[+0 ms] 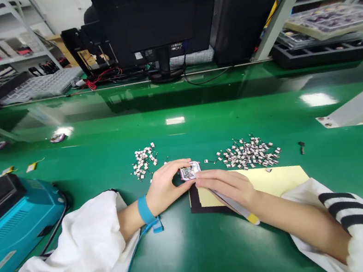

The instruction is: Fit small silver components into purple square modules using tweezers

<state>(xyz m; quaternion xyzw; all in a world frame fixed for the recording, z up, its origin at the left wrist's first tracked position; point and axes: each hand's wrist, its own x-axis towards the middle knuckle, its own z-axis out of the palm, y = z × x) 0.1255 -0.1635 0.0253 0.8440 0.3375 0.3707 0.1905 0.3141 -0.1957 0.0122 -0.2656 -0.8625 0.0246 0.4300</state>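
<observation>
The left hand [166,188] pinches a small circuit board [190,170] just above a yellow card [263,182], the right hand [225,187] curled around what looks like tweezers [232,204], between a smaller heap of tiny components [144,161] and a larger heap [247,152].

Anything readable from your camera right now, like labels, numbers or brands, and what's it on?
No word or number can be read anywhere in view.
Small circuit board in the left hand: fine markings, too small to read.
White labels on the monitor's back: too blurred to read.
</observation>
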